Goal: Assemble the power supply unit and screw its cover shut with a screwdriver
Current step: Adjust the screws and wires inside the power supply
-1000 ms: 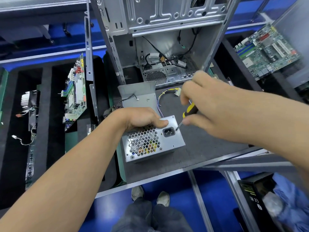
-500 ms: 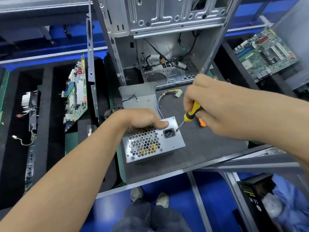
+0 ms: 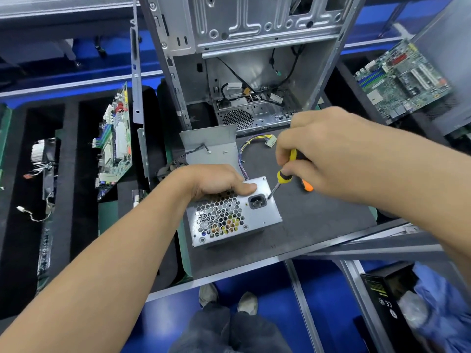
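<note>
Power supply unit (image 3: 233,212): boxy grey sheet metal, honeycomb vent face up, black socket beside it; sits on dark matte table (image 3: 318,220). Left hand (image 3: 216,182) curled over its far edge. Right hand (image 3: 318,159) grips yellow-black screwdriver (image 3: 281,178) (tip at socket's corner).

The silver-grey power supply unit (image 3: 233,212) is showing a honeycomb-patterned grille with yellow and red parts glinting behind it. The screwdriver (image 3: 285,173) is showing a yellow and black handle. Something orange (image 3: 307,186), perhaps another tool handle, is lying on the dark grey mat (image 3: 318,220).
</note>
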The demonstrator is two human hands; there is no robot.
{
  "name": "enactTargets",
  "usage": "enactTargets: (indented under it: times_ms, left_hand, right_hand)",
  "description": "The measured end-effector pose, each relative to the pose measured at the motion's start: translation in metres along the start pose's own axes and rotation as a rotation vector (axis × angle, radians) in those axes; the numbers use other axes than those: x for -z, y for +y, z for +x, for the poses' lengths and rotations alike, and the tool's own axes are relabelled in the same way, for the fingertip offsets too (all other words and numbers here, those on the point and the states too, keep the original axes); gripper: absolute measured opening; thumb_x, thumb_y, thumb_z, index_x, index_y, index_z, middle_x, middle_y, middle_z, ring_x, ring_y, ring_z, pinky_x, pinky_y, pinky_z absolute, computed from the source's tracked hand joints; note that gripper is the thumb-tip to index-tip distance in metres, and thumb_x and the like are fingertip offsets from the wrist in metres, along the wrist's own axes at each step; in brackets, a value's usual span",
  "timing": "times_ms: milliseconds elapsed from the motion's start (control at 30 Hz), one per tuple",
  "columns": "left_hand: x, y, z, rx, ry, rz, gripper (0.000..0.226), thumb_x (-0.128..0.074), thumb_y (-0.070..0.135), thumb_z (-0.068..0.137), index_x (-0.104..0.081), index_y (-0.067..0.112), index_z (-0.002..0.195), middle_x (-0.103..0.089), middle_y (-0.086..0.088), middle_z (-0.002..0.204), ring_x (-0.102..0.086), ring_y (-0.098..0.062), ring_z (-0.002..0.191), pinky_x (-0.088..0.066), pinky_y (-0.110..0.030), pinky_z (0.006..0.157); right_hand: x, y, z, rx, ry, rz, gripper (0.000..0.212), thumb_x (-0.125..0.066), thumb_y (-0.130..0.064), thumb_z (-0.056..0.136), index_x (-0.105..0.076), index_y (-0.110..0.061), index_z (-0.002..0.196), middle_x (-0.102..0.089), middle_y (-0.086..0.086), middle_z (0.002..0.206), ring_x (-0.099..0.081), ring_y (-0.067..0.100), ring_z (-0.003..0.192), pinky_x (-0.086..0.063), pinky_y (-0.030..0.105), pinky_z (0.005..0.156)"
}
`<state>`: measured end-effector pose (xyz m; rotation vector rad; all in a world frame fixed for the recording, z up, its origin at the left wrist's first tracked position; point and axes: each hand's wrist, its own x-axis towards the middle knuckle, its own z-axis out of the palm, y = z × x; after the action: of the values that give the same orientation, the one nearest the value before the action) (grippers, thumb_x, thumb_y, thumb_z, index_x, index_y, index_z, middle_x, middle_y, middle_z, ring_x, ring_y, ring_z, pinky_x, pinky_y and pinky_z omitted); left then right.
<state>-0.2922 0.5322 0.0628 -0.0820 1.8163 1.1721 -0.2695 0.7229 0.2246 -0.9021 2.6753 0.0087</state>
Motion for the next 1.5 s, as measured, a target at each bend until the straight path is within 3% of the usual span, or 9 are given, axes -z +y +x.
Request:
enactTargets:
  times_ms: [167,267,433,733,867,1067,1267,1400,1500]
  left_hand:
    - [-0.003,0.003,-0.005,0.013,0.022,-0.056,0.033,-0.066,0.030,0.096,-0.070,-0.003,0.100,-0.064,-0.019,0.090,-0.057,-0.026,0.076,-0.045,-0.035,0.075]
    - [-0.002,0.003,-0.003,0.006,0.025,-0.034,0.031,-0.066,0.031,0.096,-0.070,0.007,0.075,-0.063,-0.010,0.075,-0.056,-0.021,0.064,-0.044,-0.026,0.066]
    - [0.000,0.002,-0.002,0.010,0.001,-0.069,0.028,-0.067,0.029,0.096,-0.070,0.006,0.079,-0.068,-0.008,0.070,-0.060,-0.017,0.054,-0.048,-0.022,0.053]
    - [-0.001,0.002,-0.002,-0.008,-0.008,-0.047,0.032,-0.066,0.029,0.096,-0.071,0.013,0.068,-0.068,-0.005,0.067,-0.059,-0.015,0.054,-0.047,-0.022,0.056]
    - [0.000,0.003,-0.003,-0.019,-0.022,-0.035,0.052,-0.064,0.028,0.098,-0.066,0.020,0.046,-0.058,0.006,0.051,-0.052,-0.007,0.043,-0.042,-0.015,0.047]
    - [0.000,0.003,-0.003,-0.001,-0.019,-0.043,0.046,-0.066,0.031,0.096,-0.069,0.018,0.052,-0.064,0.001,0.057,-0.057,-0.012,0.046,-0.045,-0.017,0.049]
    - [-0.001,-0.001,-0.009,-0.047,0.106,0.031,0.031,-0.077,0.047,0.084,-0.072,0.017,0.075,-0.059,-0.001,0.066,-0.049,-0.015,0.056,-0.040,-0.021,0.052]
    - [-0.007,-0.009,-0.011,-0.223,0.487,0.128,0.043,-0.058,0.065,0.090,-0.070,0.025,0.078,-0.048,0.019,0.052,-0.043,-0.003,0.047,-0.038,-0.018,0.050]
    - [-0.005,-0.015,-0.011,-0.320,0.752,-0.081,0.026,-0.046,0.025,0.102,-0.073,0.026,0.102,-0.059,0.014,0.074,-0.051,-0.009,0.066,-0.043,-0.024,0.062]
  right_hand:
    - [-0.010,-0.006,0.004,-0.143,0.080,-0.275,0.040,-0.034,-0.053,0.099,-0.047,-0.020,0.081,-0.034,0.002,0.068,-0.045,0.028,0.067,-0.035,0.034,0.060]
    - [-0.008,-0.001,-0.002,-0.208,0.032,-0.138,0.047,-0.031,-0.067,0.085,-0.048,-0.023,0.088,-0.041,0.001,0.076,-0.040,0.026,0.066,-0.038,0.035,0.062]
    - [-0.005,0.009,-0.005,-0.007,-0.036,0.076,0.012,-0.054,-0.019,0.095,-0.050,-0.029,0.101,-0.038,-0.008,0.104,-0.045,0.018,0.093,-0.046,0.039,0.085]
    - [-0.008,-0.006,0.002,-0.160,0.096,-0.165,0.038,-0.046,-0.053,0.098,-0.053,-0.018,0.087,-0.037,0.002,0.070,-0.037,0.022,0.059,-0.033,0.034,0.058]
    - [-0.008,-0.004,-0.006,-0.011,0.024,0.085,0.018,-0.055,-0.040,0.096,-0.041,-0.029,0.098,-0.042,-0.005,0.104,-0.053,0.022,0.091,-0.047,0.039,0.081]
    - [-0.003,0.001,-0.002,-0.004,0.042,-0.035,0.007,-0.061,-0.034,0.095,-0.066,-0.031,0.100,-0.039,-0.010,0.093,-0.038,0.013,0.088,-0.028,0.026,0.072]
    - [-0.005,0.023,-0.002,0.019,0.173,0.099,0.007,-0.072,-0.035,0.085,-0.070,-0.028,0.088,-0.058,-0.010,0.084,-0.054,0.014,0.086,-0.043,0.028,0.083]
    - [-0.023,0.050,-0.010,-0.191,0.570,0.708,0.016,-0.081,-0.030,0.079,-0.065,-0.026,0.084,-0.072,-0.010,0.069,-0.070,0.005,0.066,-0.052,0.019,0.071]
    - [-0.076,0.026,-0.004,-0.324,0.590,1.316,0.018,-0.075,-0.010,0.086,-0.059,-0.015,0.091,-0.074,0.001,0.072,-0.072,0.015,0.065,-0.054,0.021,0.063]
